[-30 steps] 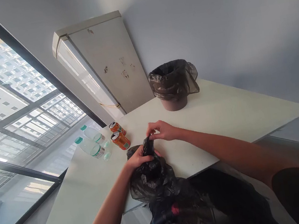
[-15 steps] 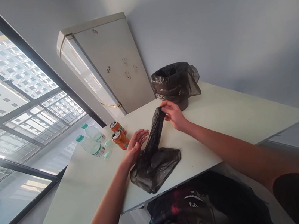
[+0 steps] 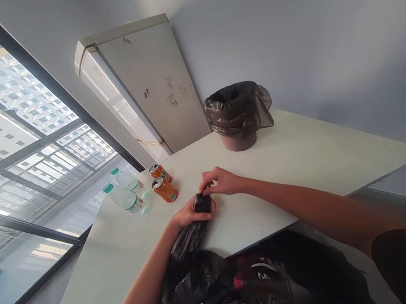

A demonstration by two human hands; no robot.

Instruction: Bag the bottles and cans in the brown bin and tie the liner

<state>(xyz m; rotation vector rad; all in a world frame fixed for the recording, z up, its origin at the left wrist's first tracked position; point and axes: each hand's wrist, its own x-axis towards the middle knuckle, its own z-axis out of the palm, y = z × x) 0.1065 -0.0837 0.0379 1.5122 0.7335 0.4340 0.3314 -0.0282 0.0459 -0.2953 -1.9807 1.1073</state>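
Across mid-frame a pale table (image 3: 323, 158) is seen; over its lower edge a black bag (image 3: 190, 254) is draped, its long axis slanting from frame centre to lower left; its bunched top is gripped by the left hand (image 3: 190, 214), nearer its bulk; its tip is apparently pinched by the right hand (image 3: 223, 180), just upper right.

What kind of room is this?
Likely a home or dorm room, though an office pantry is possible: a fridge, a pale table with drink bottles, and windows facing another building.
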